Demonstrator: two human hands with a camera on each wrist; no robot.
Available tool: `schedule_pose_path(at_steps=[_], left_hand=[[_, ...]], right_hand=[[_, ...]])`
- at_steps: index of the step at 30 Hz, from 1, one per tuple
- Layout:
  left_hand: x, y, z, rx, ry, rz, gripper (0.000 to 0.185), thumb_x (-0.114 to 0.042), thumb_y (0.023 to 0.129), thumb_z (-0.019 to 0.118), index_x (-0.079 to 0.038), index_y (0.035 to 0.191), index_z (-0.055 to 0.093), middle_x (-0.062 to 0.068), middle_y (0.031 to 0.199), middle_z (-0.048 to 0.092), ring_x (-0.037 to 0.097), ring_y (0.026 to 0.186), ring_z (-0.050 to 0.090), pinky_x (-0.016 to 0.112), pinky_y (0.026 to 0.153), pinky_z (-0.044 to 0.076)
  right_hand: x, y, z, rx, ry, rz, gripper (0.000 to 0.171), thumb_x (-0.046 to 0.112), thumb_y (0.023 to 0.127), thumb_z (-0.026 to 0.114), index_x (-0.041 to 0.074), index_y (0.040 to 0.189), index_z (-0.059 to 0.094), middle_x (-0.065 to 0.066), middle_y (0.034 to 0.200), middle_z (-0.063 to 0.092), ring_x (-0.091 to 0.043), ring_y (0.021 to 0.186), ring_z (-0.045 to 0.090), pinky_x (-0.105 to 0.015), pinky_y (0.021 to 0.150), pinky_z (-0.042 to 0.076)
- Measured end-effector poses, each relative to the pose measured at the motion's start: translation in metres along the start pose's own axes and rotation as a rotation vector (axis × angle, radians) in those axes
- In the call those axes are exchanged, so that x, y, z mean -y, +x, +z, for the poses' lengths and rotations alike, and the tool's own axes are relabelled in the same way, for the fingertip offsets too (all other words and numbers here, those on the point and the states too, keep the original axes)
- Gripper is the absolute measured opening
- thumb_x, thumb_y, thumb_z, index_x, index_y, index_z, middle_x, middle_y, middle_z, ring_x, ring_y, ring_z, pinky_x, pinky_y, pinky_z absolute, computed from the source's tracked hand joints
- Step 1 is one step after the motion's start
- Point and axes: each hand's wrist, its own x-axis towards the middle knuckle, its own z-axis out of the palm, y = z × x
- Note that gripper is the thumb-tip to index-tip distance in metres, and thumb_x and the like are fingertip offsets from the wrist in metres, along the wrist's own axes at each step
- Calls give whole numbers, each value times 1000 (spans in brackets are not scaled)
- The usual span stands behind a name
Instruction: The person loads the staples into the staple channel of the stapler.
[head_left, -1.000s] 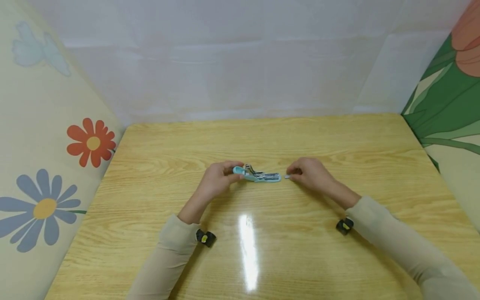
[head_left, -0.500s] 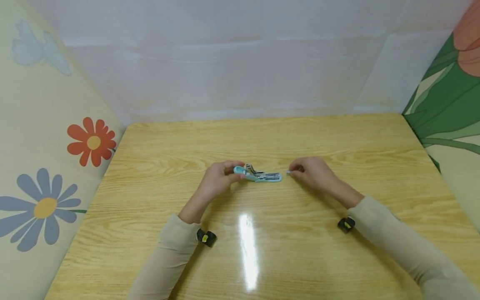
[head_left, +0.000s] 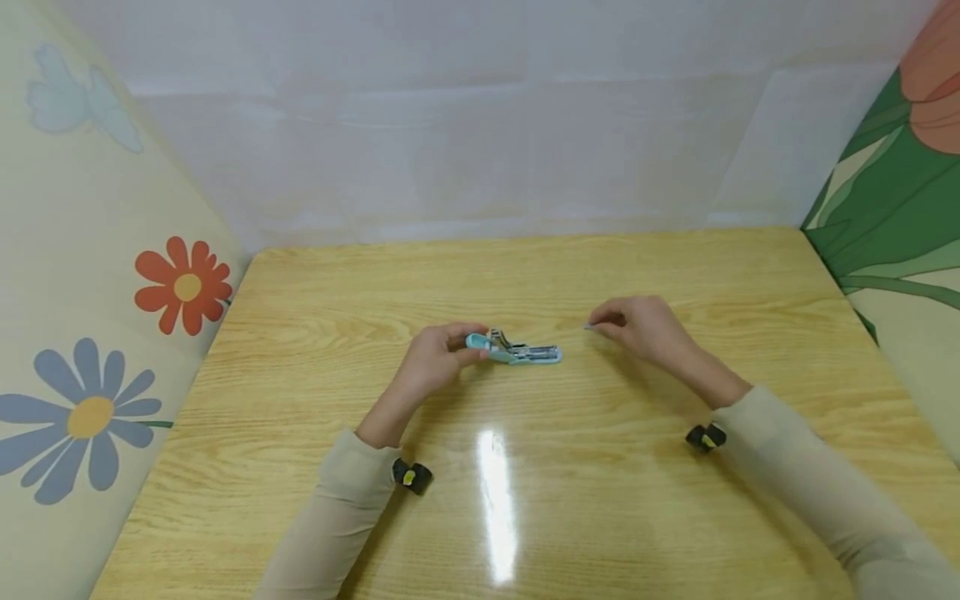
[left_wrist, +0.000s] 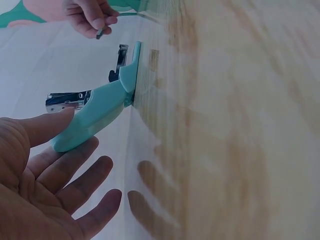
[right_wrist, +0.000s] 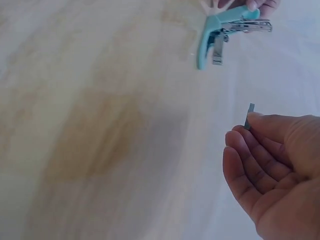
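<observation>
A mint-green stapler (head_left: 525, 357) lies opened out near the middle of the table, its metal magazine (left_wrist: 65, 100) raised from the long body. My left hand (head_left: 437, 360) grips its left end between thumb and fingers; the other end touches the tabletop in the left wrist view. To the right of the stapler, my right hand (head_left: 651, 335) pinches a small grey strip of staples (right_wrist: 251, 108) between thumb and index finger. The strip is held above the table, apart from the stapler. Its lower part is hidden by the thumb.
The wood-grain table (head_left: 637, 500) is glossy, with a bright light streak (head_left: 497, 508) in front of the stapler. A white sheet (head_left: 480, 150) hangs along the back edge. Flower-printed panels (head_left: 90, 333) stand at both sides. Each wrist carries a small black camera (head_left: 412, 476).
My right hand has moved back, up and to the right with the strip of staples, away from the stapler. The left hand and the stapler have stayed in place.
</observation>
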Motion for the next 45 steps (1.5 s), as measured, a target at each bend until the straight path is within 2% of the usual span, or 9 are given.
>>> schedule_pose_path(at_steps=[8,18,35,45], left_hand=[[2,0,-1,3,25,28,36,-30,91,70,-24,127,66,2,121,71,21,105,66,29,74,53],[1,1,0,-2,13,18,38,-30,90,72,-25,127,66,4,130,66,25,117,64,36,86,57],[-1,0,1,-13,32,28,35,-30,89,72,-26,123,68,4,123,70,24,110,66,30,75,54],[0,-1,4,-2,-1,38,34,-29,89,73,-24,122,69,3,121,71,22,111,67,36,86,56]], right_hand=[[2,0,-10,4,21,-10,15,19,94,67,11,104,75,-7,101,76,-20,88,71,-38,76,58],[12,4,-12,1,26,-44,16,20,93,68,10,103,76,-7,99,77,-20,87,73,-37,76,58],[30,16,2,20,70,-62,15,19,92,69,11,102,76,-6,97,77,-19,86,73,-34,76,59],[35,16,18,44,91,-92,12,17,91,70,11,99,76,-6,96,77,-17,84,72,-31,75,59]])
